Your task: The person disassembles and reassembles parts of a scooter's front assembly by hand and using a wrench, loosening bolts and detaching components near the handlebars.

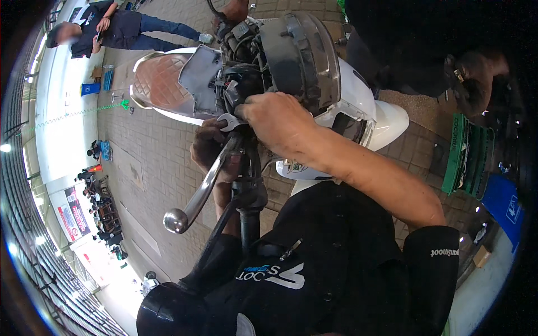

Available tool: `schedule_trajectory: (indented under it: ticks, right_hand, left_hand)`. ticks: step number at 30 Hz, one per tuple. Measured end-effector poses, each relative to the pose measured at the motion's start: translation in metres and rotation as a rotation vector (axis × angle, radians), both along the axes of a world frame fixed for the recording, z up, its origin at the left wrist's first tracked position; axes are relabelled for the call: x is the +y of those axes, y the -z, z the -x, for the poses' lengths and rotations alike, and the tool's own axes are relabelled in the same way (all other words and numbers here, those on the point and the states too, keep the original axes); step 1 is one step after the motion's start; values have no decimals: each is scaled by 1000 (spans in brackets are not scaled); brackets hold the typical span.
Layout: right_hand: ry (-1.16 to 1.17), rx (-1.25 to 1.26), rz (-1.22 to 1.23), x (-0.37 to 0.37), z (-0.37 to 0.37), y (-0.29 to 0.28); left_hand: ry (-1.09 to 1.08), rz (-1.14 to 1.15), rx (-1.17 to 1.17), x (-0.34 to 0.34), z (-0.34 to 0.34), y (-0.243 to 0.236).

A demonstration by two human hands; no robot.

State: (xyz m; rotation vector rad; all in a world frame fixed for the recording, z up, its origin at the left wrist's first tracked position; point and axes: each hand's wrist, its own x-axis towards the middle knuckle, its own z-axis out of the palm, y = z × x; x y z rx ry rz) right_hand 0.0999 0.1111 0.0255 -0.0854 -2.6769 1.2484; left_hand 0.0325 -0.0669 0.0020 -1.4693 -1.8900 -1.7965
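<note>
A silver open-end wrench [228, 122] sits at the handlebar area of a white scooter [386, 123], amid black housings and cables [238, 84]. My right hand [277, 123] is closed at the wrench's right side, apparently gripping it, with fingertips among the black parts. My left hand [210, 145], darkened and partly behind a silver lever [196, 190] with a ball end, has curled fingers beside the wrench; what they grip is hidden. A black handlebar tube [249, 224] runs below both hands toward my torso. A brown quilted seat [157, 81] lies beyond.
A person [120, 31] stands at upper left; another person's dark-gloved hand [471, 84] is at upper right. Green racks [465, 157] and blue bins [499, 207] stand at right. A blue container [89, 88], a green coiled hose [67, 115] and seated people [101, 204] are across the paved floor.
</note>
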Motion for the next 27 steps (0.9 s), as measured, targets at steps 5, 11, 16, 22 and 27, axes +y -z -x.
schedule_trajectory:
  ticks: [5,11,16,22,27]
  right_hand:
    - [-34,44,24,2,-1,2]
    - [-58,86,87,7,-6,5]
    - [30,-11,262,-2,5,6]
    - [-40,274,125,4,-4,2]
    - [-52,178,96,-4,3,2]
  left_hand:
    - [1,15,1,1,1,-1]
    - [19,29,-3,9,-2,-2]
    - [4,35,-41,7,9,5]
    - [20,42,-95,14,12,-11]
    - [27,44,-93,17,22,1]
